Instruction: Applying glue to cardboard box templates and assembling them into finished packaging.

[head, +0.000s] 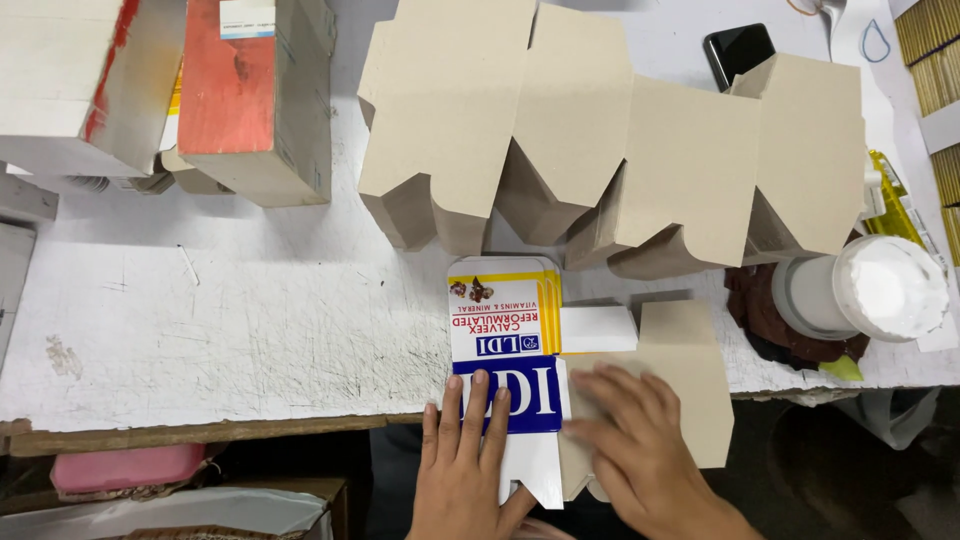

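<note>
Scratched white table (250,320), both hands (470,460) flat on printed carton (505,345), white tub (880,290) nearby

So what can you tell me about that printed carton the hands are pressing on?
The flat printed carton is thin cardboard, lying unfolded at the white table's front edge, overhanging it slightly. Its panels are white, yellow and dark blue; plain white flaps stick out. The left hand presses its blue panel, while the right hand rests on the adjoining plain brown side.

Black phone (738,52), white tub (868,292), row of folded brown cartons (610,140) on scratched white table (250,320).
</note>
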